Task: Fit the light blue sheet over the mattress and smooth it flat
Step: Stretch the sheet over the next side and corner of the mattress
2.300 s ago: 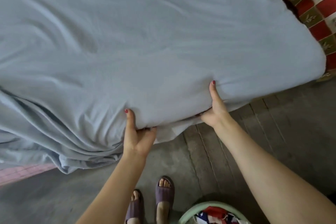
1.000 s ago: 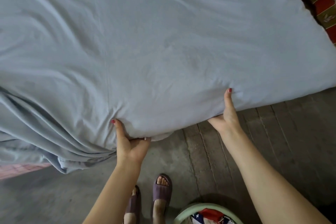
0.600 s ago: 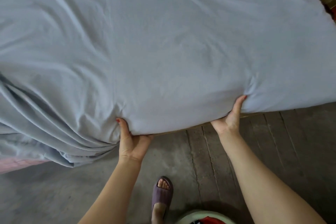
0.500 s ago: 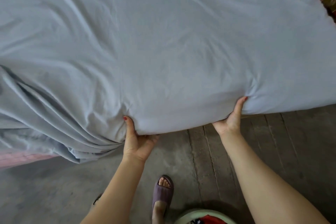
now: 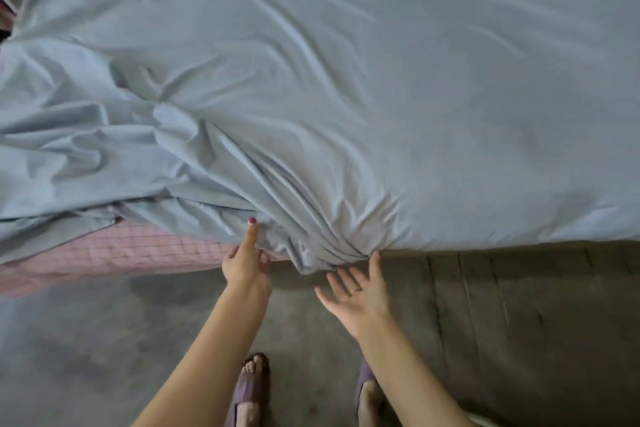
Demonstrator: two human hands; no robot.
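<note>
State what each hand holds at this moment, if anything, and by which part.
The left hand pinches the light blue sheet at its bunched lower edge beside the mattress. The right hand is spread open and holds nothing.

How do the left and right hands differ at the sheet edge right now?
The left hand grips the light blue sheet, thumb up on the fabric; the right hand is spread, fingers straight, only its thumb tip at the edge. Left sits by the exposed pink mattress; right sits where the sheet already covers. Both are low at the near edge.

Light blue sheet (image 5: 346, 80), pink checked mattress (image 5: 121, 253), purple slippers (image 5: 247, 388).
</note>
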